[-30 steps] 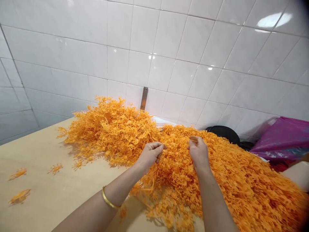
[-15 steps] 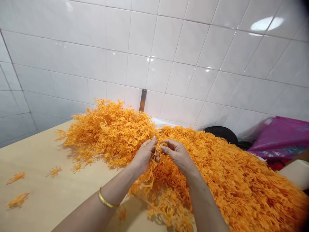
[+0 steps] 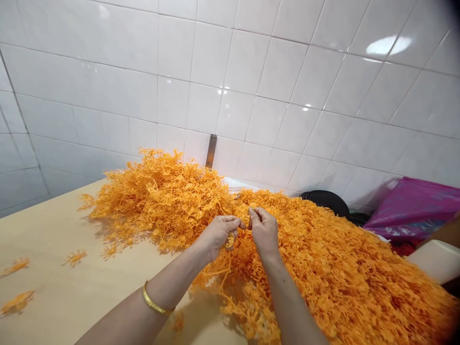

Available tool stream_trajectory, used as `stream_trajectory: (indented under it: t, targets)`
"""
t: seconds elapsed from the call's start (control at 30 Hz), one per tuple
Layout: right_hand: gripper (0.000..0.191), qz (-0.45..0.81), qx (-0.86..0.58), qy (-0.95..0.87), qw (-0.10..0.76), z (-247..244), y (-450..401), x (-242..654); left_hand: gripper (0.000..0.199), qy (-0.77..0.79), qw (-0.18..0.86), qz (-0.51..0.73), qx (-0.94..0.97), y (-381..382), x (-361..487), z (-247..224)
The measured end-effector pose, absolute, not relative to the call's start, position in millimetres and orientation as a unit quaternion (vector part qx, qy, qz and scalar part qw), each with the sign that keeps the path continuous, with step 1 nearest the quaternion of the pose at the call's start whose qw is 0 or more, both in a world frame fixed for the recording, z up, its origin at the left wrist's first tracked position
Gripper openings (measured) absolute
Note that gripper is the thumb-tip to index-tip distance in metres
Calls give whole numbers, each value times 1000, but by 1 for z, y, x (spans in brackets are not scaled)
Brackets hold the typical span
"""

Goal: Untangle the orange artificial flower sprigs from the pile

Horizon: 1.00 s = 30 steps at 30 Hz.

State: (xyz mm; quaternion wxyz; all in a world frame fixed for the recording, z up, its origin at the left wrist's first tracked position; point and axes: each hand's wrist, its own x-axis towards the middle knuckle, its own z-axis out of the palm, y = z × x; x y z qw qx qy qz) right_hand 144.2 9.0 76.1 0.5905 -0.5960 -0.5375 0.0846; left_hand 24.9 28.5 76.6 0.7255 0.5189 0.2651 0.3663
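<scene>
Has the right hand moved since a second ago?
Yes. Judged against the metal strip, the right hand has moved left in the view, nearer the strip's line.

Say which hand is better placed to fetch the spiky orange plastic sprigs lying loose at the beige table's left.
The left hand, probably: nearer those spiky orange sprigs, though seemingly holding an orange piece; the right hand is farther.

White marks (image 3: pixel 387 232) on the purple bag (image 3: pixel 413 206) are unreadable.

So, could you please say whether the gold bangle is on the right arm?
No, the gold bangle circles the left forearm, and the right forearm shows bare.
</scene>
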Motion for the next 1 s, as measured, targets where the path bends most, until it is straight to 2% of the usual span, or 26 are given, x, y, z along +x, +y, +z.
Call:
stream_trajectory:
  t: [0.2,0.53,0.73,0.87,1.0]
  targets:
    - [31,70,-603,-489,626,65,19,146,24,288,708,364,532,26,26,78]
    - [22,200,-550,-403,704,65,22,143,22,303,701,358,537,23,31,77]
    - [20,156,-578,-282,750,76,15,201,28,301,705,339,546,17,27,79]
    - [20,164,-586,-308,731,73,13,220,28,308,709,354,526,18,30,69]
    - [35,158,-640,-396,640,71,16,205,26,308,709,380,508,23,31,65]
